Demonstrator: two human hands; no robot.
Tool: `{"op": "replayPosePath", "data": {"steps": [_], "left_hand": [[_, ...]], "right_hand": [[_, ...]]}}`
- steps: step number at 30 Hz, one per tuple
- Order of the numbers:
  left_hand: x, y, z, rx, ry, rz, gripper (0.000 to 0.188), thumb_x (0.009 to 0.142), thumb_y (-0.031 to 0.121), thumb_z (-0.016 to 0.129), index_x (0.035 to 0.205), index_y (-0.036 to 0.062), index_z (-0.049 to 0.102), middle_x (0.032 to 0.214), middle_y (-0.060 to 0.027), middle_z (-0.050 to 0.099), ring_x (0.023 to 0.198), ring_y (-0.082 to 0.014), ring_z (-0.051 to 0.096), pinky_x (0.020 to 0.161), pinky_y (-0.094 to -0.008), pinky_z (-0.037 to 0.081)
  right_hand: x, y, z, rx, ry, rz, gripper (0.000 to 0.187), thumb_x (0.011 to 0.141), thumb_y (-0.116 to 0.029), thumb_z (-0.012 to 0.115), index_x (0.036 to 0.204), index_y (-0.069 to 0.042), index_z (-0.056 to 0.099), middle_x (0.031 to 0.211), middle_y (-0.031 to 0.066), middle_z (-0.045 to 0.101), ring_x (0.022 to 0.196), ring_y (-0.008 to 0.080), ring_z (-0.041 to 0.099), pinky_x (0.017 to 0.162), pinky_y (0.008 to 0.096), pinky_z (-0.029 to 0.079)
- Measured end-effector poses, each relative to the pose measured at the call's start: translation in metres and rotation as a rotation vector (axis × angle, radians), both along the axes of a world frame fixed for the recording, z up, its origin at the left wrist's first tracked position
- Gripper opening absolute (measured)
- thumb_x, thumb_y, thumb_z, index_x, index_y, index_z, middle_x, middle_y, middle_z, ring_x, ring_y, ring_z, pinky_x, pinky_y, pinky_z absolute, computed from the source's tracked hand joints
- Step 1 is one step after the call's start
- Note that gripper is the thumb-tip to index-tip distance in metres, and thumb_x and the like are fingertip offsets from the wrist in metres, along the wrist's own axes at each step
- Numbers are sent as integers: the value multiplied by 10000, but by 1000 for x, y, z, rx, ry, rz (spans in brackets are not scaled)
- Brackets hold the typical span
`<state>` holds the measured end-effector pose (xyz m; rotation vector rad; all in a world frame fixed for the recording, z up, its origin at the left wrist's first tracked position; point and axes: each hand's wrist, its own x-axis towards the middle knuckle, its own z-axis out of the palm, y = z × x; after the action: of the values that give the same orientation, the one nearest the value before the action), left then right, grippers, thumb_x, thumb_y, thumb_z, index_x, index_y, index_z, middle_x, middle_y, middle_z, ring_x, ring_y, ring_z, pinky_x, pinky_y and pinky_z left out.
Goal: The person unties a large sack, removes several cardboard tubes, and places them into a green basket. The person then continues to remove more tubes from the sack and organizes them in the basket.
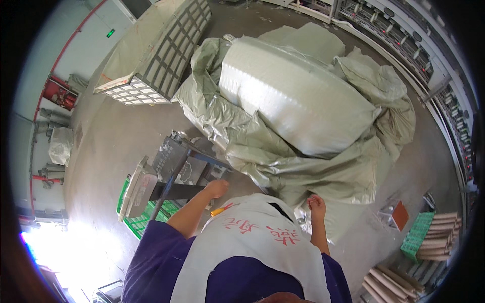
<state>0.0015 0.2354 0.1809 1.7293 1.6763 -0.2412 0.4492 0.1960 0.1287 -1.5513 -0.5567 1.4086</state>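
Grey workshop floor [96,151], wall with red pipes [38,178] on the left, long machine [435,77] with rows of bobbins along the far right. Big pale bundle [293,96] sits mid-floor, far side of the person, slightly right of centre. Loose grey-green plastic sheet [298,177] bunched around it, folds spilling toward the near side; bundle's top is exposed.

Left hand [217,189]: near the dark metal stand [170,185], short of the sheet. Fingers curled in; can't tell how tightly, or if anything's inside. Right hand [317,203]: in front of the sheet's near edge, fingers partly bent. Can't tell if it's touching or gripping plastic.

Also around: slatted cart [166,55] with a pale liner, far left of the bundle. Green basket [161,209] at the stand's foot, near left. Orange-yellow handle [217,211] at the left edge of the white apron [252,222]. Near right: green crate [418,235] beside stacked brown tubes [439,235], second tube pile [389,285] nearer.
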Motion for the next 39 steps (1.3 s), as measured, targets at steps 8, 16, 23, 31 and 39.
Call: {"op": "replayPosePath", "data": {"steps": [8,16,23,31,39], "left_hand": [[-6,95,0,216,-22,-238,238,805,243,535,950,89,645,967,-114,650,905,-318,608,817,-380,477],[-41,268,13,299,-46,318,336,832,288,511,1081,82,602,1092,-146,610,985,-336,584,863,-403,459],[-127,493,-72,699,86,243,469,845,399,510,1198,91,516,1148,-174,578,1058,-335,546,907,-417,431],[-163,666,-103,748,104,175,582,896,482,394,1225,6,457,1174,-237,524,1065,-413,510,919,-448,409],[-132,678,-70,584,-254,431,675,878,576,368,1086,-34,567,1073,-296,559,1039,-440,505,898,-447,378]], "right_hand": [[8,39,-14,34,-41,-9,253,821,13,499,1071,15,537,872,88,633,710,136,601,581,209,456],[-16,9,-8,-124,-147,-141,248,836,-63,558,1070,15,541,794,76,621,616,113,537,542,216,427],[-65,-23,27,-232,-202,-329,137,782,-57,588,907,-1,593,717,42,590,598,100,517,543,230,416],[-125,-49,40,-399,-199,-305,187,839,-1,487,1019,23,534,813,115,643,691,164,619,560,237,462],[-152,-32,52,-442,-201,-276,255,790,34,483,1040,30,538,854,121,650,763,173,627,653,257,489]]}}
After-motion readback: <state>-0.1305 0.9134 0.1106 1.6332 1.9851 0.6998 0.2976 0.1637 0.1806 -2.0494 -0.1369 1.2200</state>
